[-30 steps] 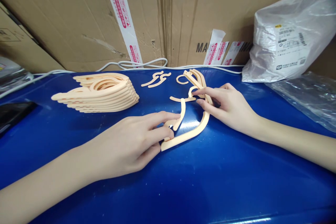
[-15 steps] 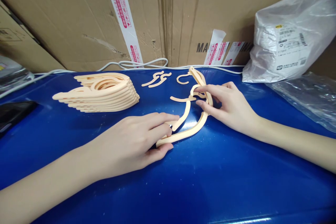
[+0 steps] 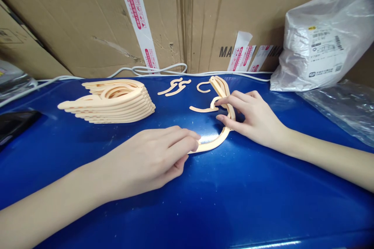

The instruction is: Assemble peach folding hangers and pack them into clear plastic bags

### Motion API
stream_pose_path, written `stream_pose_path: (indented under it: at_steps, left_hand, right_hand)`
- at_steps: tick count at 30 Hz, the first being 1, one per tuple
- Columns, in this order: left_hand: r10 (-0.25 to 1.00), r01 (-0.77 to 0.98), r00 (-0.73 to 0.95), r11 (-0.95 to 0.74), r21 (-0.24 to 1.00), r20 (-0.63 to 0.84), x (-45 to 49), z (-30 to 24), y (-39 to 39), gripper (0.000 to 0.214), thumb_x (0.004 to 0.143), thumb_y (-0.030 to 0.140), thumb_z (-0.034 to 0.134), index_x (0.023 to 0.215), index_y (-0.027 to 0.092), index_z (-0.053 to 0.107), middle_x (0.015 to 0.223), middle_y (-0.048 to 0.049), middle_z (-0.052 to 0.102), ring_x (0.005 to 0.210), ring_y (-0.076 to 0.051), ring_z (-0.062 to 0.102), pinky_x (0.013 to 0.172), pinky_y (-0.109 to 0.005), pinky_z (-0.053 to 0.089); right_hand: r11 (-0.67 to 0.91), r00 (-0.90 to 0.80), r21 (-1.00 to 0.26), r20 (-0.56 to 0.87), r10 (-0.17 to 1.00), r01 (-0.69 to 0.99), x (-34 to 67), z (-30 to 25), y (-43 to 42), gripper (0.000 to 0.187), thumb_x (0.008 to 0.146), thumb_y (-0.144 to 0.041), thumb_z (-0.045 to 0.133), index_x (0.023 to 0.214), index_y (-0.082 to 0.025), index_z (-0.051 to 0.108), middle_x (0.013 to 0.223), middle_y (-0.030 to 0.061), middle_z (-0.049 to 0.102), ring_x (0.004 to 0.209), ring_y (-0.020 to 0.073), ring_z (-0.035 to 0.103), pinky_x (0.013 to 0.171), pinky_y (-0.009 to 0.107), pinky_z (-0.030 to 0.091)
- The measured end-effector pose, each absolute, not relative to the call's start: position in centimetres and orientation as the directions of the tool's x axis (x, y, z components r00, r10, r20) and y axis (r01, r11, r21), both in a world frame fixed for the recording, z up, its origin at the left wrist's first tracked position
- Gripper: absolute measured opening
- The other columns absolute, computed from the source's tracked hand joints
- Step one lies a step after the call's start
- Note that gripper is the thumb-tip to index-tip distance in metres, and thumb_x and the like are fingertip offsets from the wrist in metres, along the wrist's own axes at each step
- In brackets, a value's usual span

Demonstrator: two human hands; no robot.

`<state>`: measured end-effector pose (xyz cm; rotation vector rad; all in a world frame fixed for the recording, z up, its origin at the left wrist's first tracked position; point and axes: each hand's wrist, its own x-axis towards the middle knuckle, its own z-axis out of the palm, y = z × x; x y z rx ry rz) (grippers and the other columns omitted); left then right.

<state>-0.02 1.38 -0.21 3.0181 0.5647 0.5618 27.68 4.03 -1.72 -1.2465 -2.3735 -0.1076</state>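
A peach plastic folding hanger [image 3: 219, 134] lies curved on the blue table [image 3: 233, 202] between my hands. My left hand [image 3: 152, 159] pinches its near end, fingers closed over it. My right hand [image 3: 251, 118] grips its far end by the hook [image 3: 214, 102], thumb and forefinger closed on it. A stack of folded peach hangers [image 3: 113, 101] lies at the left. Loose peach hook pieces [image 3: 174, 86] lie behind, near the boxes, and another thin piece [image 3: 201, 109] lies just left of my right hand.
Cardboard boxes [image 3: 175, 19] wall off the back, with white cables [image 3: 157, 71] along their foot. A filled plastic bag [image 3: 321, 42] and clear film [image 3: 341, 109] sit at the right. A black object [image 3: 14, 122] lies at the left edge.
The hanger's inner arm has folded flat against the outer arm under my left hand. My left fingers have closed over its near end. My right hand has barely shifted.
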Motion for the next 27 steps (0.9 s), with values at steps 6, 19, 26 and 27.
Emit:
stream_pose_path:
  at_steps: [6, 19, 26, 27]
  left_hand:
    - [0.358, 0.402, 0.864, -0.914, -0.057, 0.355, -0.2, 0.0, 2.0, 0.02, 0.095, 0.007, 0.046, 0.109, 0.017, 0.057, 0.125, -0.0061, 0.066, 0.107, -0.021, 0.065, 0.086, -0.033, 0.051]
    - [0.388, 0.557, 0.811, -0.74, -0.377, 0.438, -0.2, 0.8, 2.5, 0.028, 0.097, 0.016, 0.042, 0.071, 0.02, 0.049, 0.065, -0.0015, 0.051, 0.059, -0.019, 0.048, 0.051, -0.032, 0.034]
    - [0.503, 0.66, 0.714, -0.716, -0.227, 0.487, -0.2, 0.5, 1.7, 0.031, 0.096, 0.018, 0.045, 0.066, 0.021, 0.039, 0.058, 0.0024, 0.046, 0.054, -0.015, 0.047, 0.048, -0.03, 0.025]
    - [0.525, 0.67, 0.695, -0.72, -0.18, 0.491, -0.1, 0.4, 1.7, 0.03, 0.095, 0.018, 0.046, 0.067, 0.021, 0.039, 0.058, 0.0032, 0.046, 0.052, -0.013, 0.046, 0.047, -0.029, 0.024]
  right_hand:
    - [0.686, -0.598, -0.104, 0.407, 0.69, 0.72, 27.7, -1.5, 3.8, 0.022, 0.098, -0.034, 0.052, 0.113, -0.023, 0.063, 0.097, 0.0044, 0.068, 0.09, 0.0211, 0.063, 0.08, 0.037, 0.035]
    - [0.851, -0.805, 0.129, 0.42, 0.418, 0.509, 27.4, -0.9, 3.1, 0.029, 0.102, -0.031, 0.041, 0.109, -0.016, 0.065, 0.089, 0.006, 0.068, 0.081, 0.0183, 0.063, 0.076, 0.036, 0.035]
    - [0.863, -0.849, 0.236, 0.414, 0.327, 0.447, 27.2, -0.9, 2.6, 0.033, 0.104, -0.037, 0.04, 0.106, -0.017, 0.066, 0.079, 0.0025, 0.064, 0.07, 0.0164, 0.056, 0.074, 0.035, 0.035]
    - [0.865, -0.853, 0.246, 0.417, 0.313, 0.437, 27.1, -0.8, 2.4, 0.032, 0.103, -0.038, 0.041, 0.105, -0.017, 0.066, 0.079, 0.0022, 0.064, 0.069, 0.0163, 0.054, 0.074, 0.035, 0.035]
